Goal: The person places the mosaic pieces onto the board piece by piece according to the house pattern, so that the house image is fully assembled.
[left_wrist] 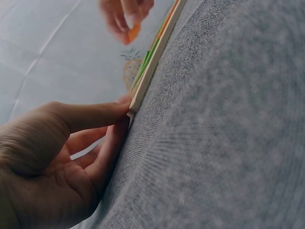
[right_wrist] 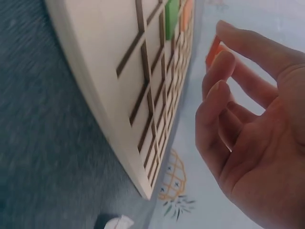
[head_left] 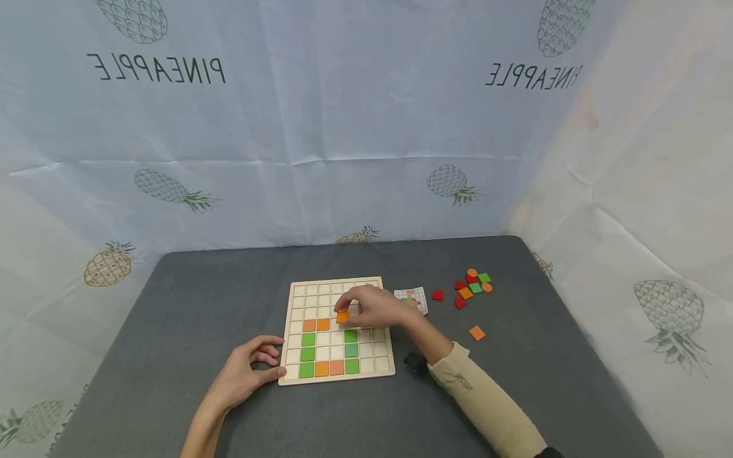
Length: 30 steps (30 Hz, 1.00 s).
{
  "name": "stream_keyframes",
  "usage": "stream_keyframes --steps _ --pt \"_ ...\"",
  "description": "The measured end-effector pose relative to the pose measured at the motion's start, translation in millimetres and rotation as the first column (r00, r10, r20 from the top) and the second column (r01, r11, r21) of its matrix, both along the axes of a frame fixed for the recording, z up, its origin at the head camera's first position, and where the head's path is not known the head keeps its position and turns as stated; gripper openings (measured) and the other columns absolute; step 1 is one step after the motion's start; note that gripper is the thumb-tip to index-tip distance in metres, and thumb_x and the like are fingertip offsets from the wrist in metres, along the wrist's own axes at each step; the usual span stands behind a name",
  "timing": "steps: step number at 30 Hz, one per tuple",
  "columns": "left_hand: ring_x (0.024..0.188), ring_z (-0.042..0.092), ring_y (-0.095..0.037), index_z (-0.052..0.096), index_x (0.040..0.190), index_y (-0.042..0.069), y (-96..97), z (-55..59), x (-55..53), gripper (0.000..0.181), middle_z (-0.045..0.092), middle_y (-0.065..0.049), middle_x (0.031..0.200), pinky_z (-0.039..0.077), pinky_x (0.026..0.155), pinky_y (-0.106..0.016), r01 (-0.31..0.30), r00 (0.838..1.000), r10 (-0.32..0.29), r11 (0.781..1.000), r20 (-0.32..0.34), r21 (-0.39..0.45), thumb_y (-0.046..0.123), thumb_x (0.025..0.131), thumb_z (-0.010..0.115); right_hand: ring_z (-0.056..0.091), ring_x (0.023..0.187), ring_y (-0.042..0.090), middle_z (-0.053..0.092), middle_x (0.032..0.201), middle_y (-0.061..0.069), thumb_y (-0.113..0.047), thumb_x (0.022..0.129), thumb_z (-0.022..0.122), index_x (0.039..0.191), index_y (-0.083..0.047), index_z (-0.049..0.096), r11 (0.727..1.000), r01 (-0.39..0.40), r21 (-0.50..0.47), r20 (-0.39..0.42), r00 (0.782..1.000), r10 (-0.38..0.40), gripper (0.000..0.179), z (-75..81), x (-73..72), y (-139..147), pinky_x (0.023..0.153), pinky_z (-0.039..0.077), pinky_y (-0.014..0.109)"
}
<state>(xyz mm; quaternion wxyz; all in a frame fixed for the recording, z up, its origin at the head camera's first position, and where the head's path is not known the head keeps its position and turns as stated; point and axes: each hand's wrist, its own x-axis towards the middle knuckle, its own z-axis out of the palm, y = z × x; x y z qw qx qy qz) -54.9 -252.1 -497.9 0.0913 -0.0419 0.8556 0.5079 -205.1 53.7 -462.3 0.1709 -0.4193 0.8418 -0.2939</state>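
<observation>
A pale wooden grid board (head_left: 372, 349) lies on the grey table. Orange and green square tiles sit in some of its cells, forming a partial frame shape. My left hand (head_left: 243, 372) holds the board at its near left corner; in the left wrist view, the thumb (left_wrist: 97, 115) lies against the corner, with other fingers beside and under the edge. Above the board's middle, my right hand (head_left: 375, 306) pinches an orange square tile (head_left: 342, 317) between thumb and fingertips. In the right wrist view this tile (right_wrist: 213, 53) is held apart from the board.
A printed pattern card (head_left: 413, 299) lies by the board's right side, partly behind the right hand. Farther right are loose red, green and orange pieces (head_left: 466, 293) and a separate orange square (head_left: 477, 333). A small black object (head_left: 415, 363) lies beside the right forearm. Pineapple-printed cloth hangs behind.
</observation>
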Motion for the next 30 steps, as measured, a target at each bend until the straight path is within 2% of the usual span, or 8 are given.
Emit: stream_keyframes --steps 4,7,21,27,30 --pt "0.089 0.068 -0.008 0.067 0.137 0.002 0.2 0.2 -0.4 0.06 0.07 -0.012 0.111 0.056 0.081 -0.023 -0.002 1.0 0.002 1.0 -0.001 0.002 0.008 0.084 0.093 0.071 0.097 0.009 0.078 0.121 -0.002 -0.028 0.097 0.084 0.123 -0.02 0.079 0.997 -0.007 0.071 -0.041 0.999 0.01 0.028 -3.2 -1.9 -11.1 0.088 0.056 0.027" --pt "0.089 0.068 -0.008 0.067 0.137 0.002 0.5 0.5 -0.5 0.06 0.07 -0.012 0.111 0.056 0.081 -0.023 -0.005 1.0 0.005 1.0 -0.001 0.003 0.008 0.084 0.093 0.071 0.113 0.014 0.078 0.122 -0.002 -0.026 0.097 0.084 0.123 -0.02 0.079 0.995 -0.021 0.099 -0.029 0.999 0.024 0.027 -3.1 -1.5 -16.7 0.094 0.057 0.031" --pt "0.088 0.067 -0.007 0.068 0.137 0.002 0.4 -0.2 0.9 0.06 0.07 -0.012 0.11 0.055 0.08 -0.022 -0.012 1.0 0.012 1.0 -0.005 0.006 0.007 0.083 0.094 0.071 0.113 0.014 0.077 0.12 -0.002 -0.023 0.096 0.085 0.125 -0.019 0.077 0.99 -0.002 0.138 -0.035 0.999 0.007 0.03 -6.8 1.0 -22.7 0.096 0.056 0.031" --pt "0.088 0.067 -0.007 0.068 0.137 0.003 0.4 -0.8 1.4 0.06 0.07 -0.012 0.11 0.055 0.08 -0.022 -0.014 1.0 0.014 1.0 -0.008 0.008 0.007 0.083 0.094 0.072 0.118 0.017 0.077 0.126 0.001 -0.02 0.096 0.083 0.129 -0.016 0.077 0.992 -0.032 0.119 -0.016 0.999 0.034 0.033 -5.4 1.7 -15.5 0.101 0.057 0.033" --pt "0.088 0.067 -0.007 0.068 0.137 0.003 0.8 -0.6 1.5 0.061 0.07 -0.012 0.111 0.055 0.08 -0.022 -0.016 1.0 0.016 1.0 -0.005 0.006 0.007 0.082 0.094 0.073 0.107 0.017 0.077 0.129 0.004 -0.017 0.097 0.082 0.131 -0.014 0.076 0.994 -0.046 0.095 0.003 0.999 0.046 0.035 -2.4 2.1 -10.8 0.097 0.057 0.032"
